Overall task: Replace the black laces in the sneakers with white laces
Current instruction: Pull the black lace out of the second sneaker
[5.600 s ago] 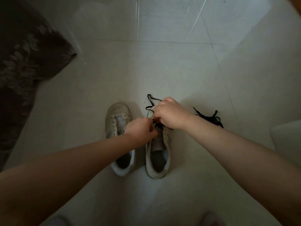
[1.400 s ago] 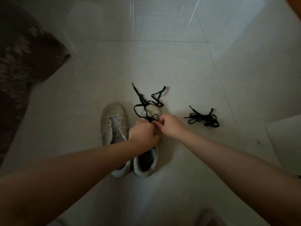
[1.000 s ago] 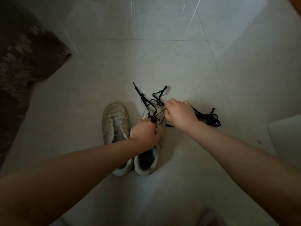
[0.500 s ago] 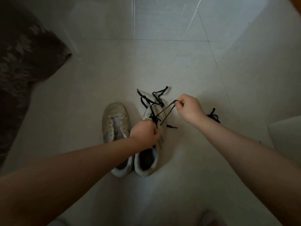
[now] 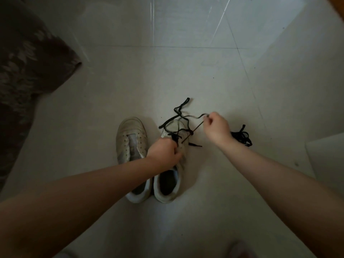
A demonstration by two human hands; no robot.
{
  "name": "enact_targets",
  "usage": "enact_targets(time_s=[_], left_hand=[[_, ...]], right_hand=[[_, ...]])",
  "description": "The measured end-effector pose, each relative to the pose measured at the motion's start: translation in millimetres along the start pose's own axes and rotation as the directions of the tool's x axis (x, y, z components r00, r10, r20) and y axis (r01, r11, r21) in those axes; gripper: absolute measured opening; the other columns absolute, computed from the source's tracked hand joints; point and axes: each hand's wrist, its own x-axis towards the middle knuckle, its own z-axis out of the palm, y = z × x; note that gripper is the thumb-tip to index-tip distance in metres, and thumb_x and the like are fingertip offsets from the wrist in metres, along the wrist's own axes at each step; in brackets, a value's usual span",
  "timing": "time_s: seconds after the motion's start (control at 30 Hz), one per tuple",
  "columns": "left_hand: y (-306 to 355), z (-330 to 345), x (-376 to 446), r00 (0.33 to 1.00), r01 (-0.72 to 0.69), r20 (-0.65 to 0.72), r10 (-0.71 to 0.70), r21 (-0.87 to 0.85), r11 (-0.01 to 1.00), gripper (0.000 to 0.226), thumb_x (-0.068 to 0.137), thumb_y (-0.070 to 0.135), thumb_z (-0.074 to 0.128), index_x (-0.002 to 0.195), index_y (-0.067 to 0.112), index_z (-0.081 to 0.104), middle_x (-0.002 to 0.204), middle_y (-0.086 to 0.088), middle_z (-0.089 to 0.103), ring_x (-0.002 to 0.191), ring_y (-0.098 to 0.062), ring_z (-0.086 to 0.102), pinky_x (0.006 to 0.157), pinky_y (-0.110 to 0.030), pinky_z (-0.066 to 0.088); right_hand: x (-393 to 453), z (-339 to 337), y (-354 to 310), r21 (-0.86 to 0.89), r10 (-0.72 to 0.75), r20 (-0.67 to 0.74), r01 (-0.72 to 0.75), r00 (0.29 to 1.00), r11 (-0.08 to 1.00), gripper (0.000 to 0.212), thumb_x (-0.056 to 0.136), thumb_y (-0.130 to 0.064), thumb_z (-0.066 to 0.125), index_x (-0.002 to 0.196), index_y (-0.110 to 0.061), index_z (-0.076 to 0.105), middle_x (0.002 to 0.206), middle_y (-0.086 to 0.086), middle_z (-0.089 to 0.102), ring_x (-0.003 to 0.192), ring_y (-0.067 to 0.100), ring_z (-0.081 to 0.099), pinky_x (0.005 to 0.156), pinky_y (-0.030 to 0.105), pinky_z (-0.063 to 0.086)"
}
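unlacing step, right sneaker [image 5: 168, 185] on tile floor [image 5: 130, 81]. left hand [image 5: 164, 153] curled on its tongue area, pinning it. right hand [image 5: 216, 127] pinches black lace [image 5: 179, 121], drawing it up-right, partly out. left sneaker [image 5: 131, 144] already bare; removed lace [image 5: 242, 137] far right. next: pull through remaining eyelets. white laces not visible.

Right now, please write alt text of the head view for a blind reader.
The right hand pulls a black lace out of the right sneaker, which the left hand holds down. The left sneaker is unlaced; another black lace lies on the tiled floor.
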Motion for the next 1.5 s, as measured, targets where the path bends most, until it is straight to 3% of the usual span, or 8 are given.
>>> enact_targets(time_s=[0.23, 0.43, 0.6, 0.83, 1.03, 1.27, 1.4, 1.5], left_hand=[[0, 0, 2, 1.000, 0.011, 0.006, -0.011, -0.006, 1.000, 0.038, 0.087, 0.029, 0.055, 0.053, 0.020, 0.042, 0.061, -0.001, 0.049, 0.060, -0.017, 0.049, 0.056, -0.025, 0.037], [0, 1, 2, 1.000, 0.009, 0.003, -0.009, -0.003, 1.000, 0.038, 0.087, 0.027, 0.055, 0.053, 0.019, 0.041, 0.068, -0.004, 0.052, 0.062, -0.019, 0.050, 0.056, -0.026, 0.038], [-1, 1, 2, 1.000, 0.008, -0.027, -0.008, -0.019, 1.000, 0.043, 0.089, 0.027, 0.056, 0.051, 0.019, 0.037, 0.056, 0.002, 0.041, 0.058, -0.017, 0.047, 0.054, -0.024, 0.034], [1, 1, 3, 0.999, -0.009, -0.052, 0.008, -0.023, 1.000, 0.034, 0.089, 0.028, 0.054, 0.057, 0.017, 0.048, 0.067, -0.003, 0.053, 0.059, -0.016, 0.050, 0.055, -0.025, 0.041], [-1, 1, 3, 0.999, -0.021, -0.034, 0.021, 0.003, 1.000, 0.039, 0.089, 0.029, 0.055, 0.053, 0.021, 0.041, 0.065, -0.001, 0.049, 0.060, -0.016, 0.048, 0.055, -0.026, 0.038], [-1, 4, 2, 0.998, -0.014, -0.055, 0.015, 0.020, 1.000, 0.041, 0.090, 0.032, 0.055, 0.054, 0.021, 0.040, 0.061, 0.003, 0.043, 0.060, -0.014, 0.046, 0.054, -0.024, 0.035], [-2, 4, 4, 0.998, -0.024, -0.059, 0.025, 0.019, 1.000, 0.040, 0.089, 0.034, 0.056, 0.054, 0.021, 0.041, 0.067, 0.000, 0.049, 0.061, -0.014, 0.048, 0.055, -0.025, 0.036], [-3, 5, 5, 0.998, -0.023, -0.054, 0.023, 0.005, 1.000, 0.031, 0.087, 0.030, 0.057, 0.060, 0.016, 0.049, 0.072, -0.004, 0.054, 0.064, -0.017, 0.051, 0.055, -0.025, 0.035]], right_hand=[[-27, 21, 0, -0.058, 0.028, 0.445, -0.002, 0.895, 0.998, 0.046, 0.093, -0.046, 0.050, 0.079, -0.004, 0.061, 0.081, 0.014, 0.067, 0.077, 0.026, 0.062, 0.067, 0.031, 0.044], [-28, 36, -10, -0.040, -0.052, 0.390, 0.073, 0.920, 0.997, 0.025, 0.095, -0.022, 0.048, 0.071, -0.015, 0.045, 0.071, 0.001, 0.049, 0.074, 0.021, 0.047, 0.060, 0.026, 0.026], [0, 4, 4, 0.110, 0.153, 0.051, -0.158, 0.987, 0.981, 0.021, 0.094, -0.018, 0.045, 0.078, -0.005, 0.051, 0.080, 0.014, 0.054, 0.075, 0.025, 0.050, 0.062, 0.031, 0.032], [-32, 28, -5, -0.016, 0.062, 0.422, -0.061, 0.904, 0.998, 0.040, 0.093, -0.042, 0.052, 0.066, -0.013, 0.051, 0.070, 0.009, 0.059, 0.071, 0.025, 0.057, 0.062, 0.031, 0.041], [-24, 31, -5, 0.032, -0.017, 0.401, 0.005, 0.916, 0.999, 0.021, 0.095, -0.027, 0.052, 0.093, -0.008, 0.062, 0.080, 0.002, 0.055, 0.076, 0.017, 0.050, 0.053, 0.022, 0.032], [15, 7, 27, 0.341, 0.261, 0.077, -0.271, 0.962, 0.900, 0.009, 0.092, -0.021, 0.055, 0.097, -0.014, 0.054, 0.092, 0.006, 0.056, 0.085, 0.020, 0.053, 0.069, 0.026, 0.038], [-20, 21, 12, 0.142, -0.175, -0.105, 0.189, 0.979, 0.972, 0.028, 0.084, -0.019, 0.066, 0.103, -0.006, 0.051, 0.101, 0.006, 0.047, 0.087, 0.019, 0.050, 0.077, 0.029, 0.040], [-37, 29, 5, -0.100, -0.561, 0.092, 0.568, 0.823, 0.817, 0.020, 0.079, -0.010, 0.061, 0.099, -0.007, 0.060, 0.105, 0.009, 0.055, 0.084, 0.027, 0.057, 0.070, 0.035, 0.047]])
